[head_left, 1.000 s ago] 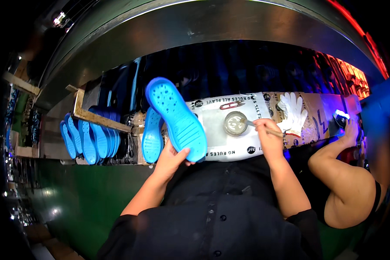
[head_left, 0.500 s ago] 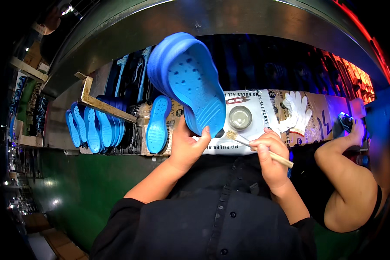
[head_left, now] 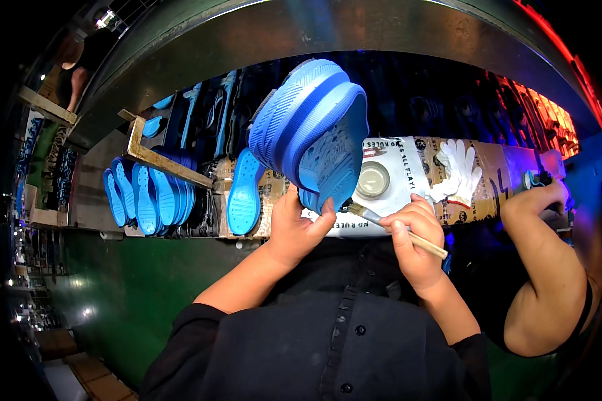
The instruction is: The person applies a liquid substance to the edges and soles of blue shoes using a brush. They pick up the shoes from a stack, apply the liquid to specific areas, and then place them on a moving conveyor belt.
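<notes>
Murky racks (head_left: 408,93) fade past the left hand (head_left: 294,228) gripping a ridged blue sole (head_left: 304,123), right hand (head_left: 419,240) a wooden-handled brush (head_left: 429,245), green floor (head_left: 140,287) leftward.

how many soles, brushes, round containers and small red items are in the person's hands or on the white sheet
Blue sole, in left hand: 1
Brush, in right hand: 1
Round container, on white sheet: 1
Small red item, partly hidden: 1
Total: 4
</notes>
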The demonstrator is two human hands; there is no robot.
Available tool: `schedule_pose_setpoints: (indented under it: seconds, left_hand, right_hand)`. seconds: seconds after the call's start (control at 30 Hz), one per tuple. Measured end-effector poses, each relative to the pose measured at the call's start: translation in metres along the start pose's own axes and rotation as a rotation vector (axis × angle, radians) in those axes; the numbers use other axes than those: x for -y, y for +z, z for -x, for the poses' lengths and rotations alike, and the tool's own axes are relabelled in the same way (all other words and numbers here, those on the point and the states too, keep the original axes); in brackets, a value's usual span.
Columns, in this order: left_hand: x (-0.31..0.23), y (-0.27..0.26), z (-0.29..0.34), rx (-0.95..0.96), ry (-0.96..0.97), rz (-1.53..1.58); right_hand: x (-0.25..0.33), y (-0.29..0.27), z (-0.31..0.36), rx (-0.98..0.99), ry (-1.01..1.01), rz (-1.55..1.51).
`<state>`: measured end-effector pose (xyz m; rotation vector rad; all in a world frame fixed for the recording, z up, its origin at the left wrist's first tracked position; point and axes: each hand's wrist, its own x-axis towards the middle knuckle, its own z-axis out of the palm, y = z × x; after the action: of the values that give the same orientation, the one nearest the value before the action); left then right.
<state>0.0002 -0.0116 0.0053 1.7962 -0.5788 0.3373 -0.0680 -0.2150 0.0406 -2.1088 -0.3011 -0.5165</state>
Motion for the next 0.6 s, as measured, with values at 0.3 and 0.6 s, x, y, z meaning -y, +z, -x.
schedule_pose_setpoints:
  seconds: [0.3,0.6]
  left_hand:
    - [0.0029,-0.0013,0.0022,0.002,0.058,-0.035]
    - [0.0064,-0.0021,0.0069,-0.020,0.064,-0.055]
  right_hand:
    - [-0.0015,0.0055,-0.0055,0.015,-0.031,-0.011]
    - [0.0023,0.0060,-0.0058,0.041,-0.108,0.020]
